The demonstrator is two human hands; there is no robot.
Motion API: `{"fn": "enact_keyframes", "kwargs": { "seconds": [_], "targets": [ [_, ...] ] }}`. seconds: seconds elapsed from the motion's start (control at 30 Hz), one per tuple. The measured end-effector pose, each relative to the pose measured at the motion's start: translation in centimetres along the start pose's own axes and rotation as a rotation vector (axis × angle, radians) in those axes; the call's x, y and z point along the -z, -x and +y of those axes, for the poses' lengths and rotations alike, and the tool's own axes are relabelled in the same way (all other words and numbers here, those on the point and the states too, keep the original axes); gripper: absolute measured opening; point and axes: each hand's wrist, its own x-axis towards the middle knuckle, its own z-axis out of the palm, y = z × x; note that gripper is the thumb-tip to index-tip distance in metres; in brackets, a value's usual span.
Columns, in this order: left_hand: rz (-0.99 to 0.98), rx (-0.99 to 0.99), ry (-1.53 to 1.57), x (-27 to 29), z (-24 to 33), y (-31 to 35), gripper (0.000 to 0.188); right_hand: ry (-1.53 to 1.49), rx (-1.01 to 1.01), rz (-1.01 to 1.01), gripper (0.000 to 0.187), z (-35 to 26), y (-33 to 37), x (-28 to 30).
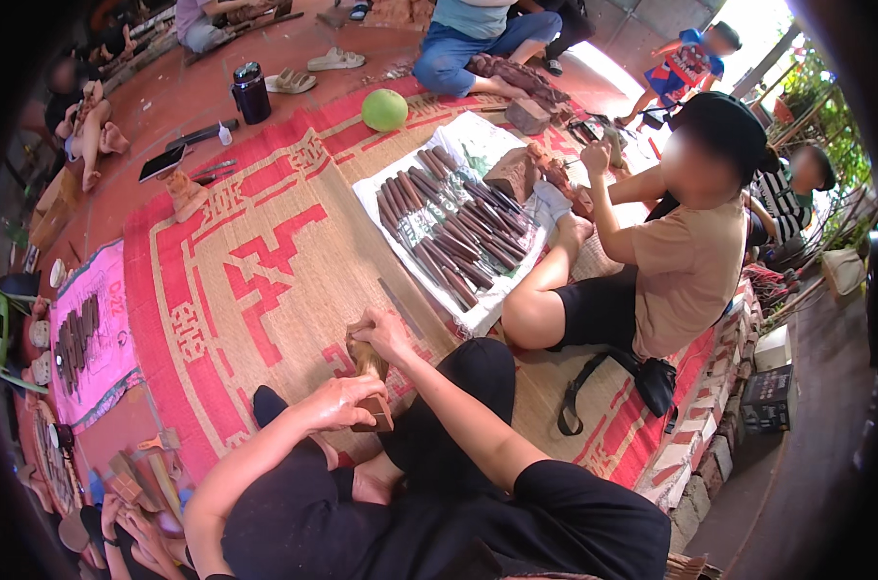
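Note:
Between my bent legs stands a small brown wood carving with a squared block base. My left hand is closed around its lower part, near the base. At its upper end my right hand is closed, fingers curled over the wood. Whether anything small lies under those fingers is hidden. Ahead and to the right, a white cloth bears several dark-handled carving tools.
A red and tan woven mat spreads in front. To the right sits a person working on a reddish carving. A green round fruit, a dark flask and a pink cloth with tools lie farther off. Bricks edge the right.

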Motion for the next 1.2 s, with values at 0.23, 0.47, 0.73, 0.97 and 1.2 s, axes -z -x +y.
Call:
{"fn": "enact_keyframes", "kwargs": {
  "seconds": [0.23, 0.47, 0.73, 0.97, 1.2],
  "targets": [
    [-0.015, -0.010, -0.008, 0.4, 0.9, 0.3, 0.046, 0.011, -0.276, 0.218, 0.023, -0.6, -2.0, 0.2],
    [0.003, 0.010, 0.041, 0.3, 0.4, 0.0, 0.044, 0.018, -0.076, 0.004, 0.026, -0.8, 0.5, 0.2],
    [-0.029, 0.005, 0.016, 0.5, 1.0, 0.3, 0.044, 0.068, -0.166, 0.239, 0.023, 0.5, -2.3, -0.4],
    [0.018, 0.014, 0.031, 0.4, 0.6, 0.0, 0.043, -0.038, -0.028, -0.007, 0.021, 0.1, 0.2, -0.1],
    [0.005, -0.051, 0.016, 0.3, 0.5, 0.1, 0.046, 0.056, -0.119, 0.200, 0.026, -0.2, -2.0, -0.1]
  ]
}}
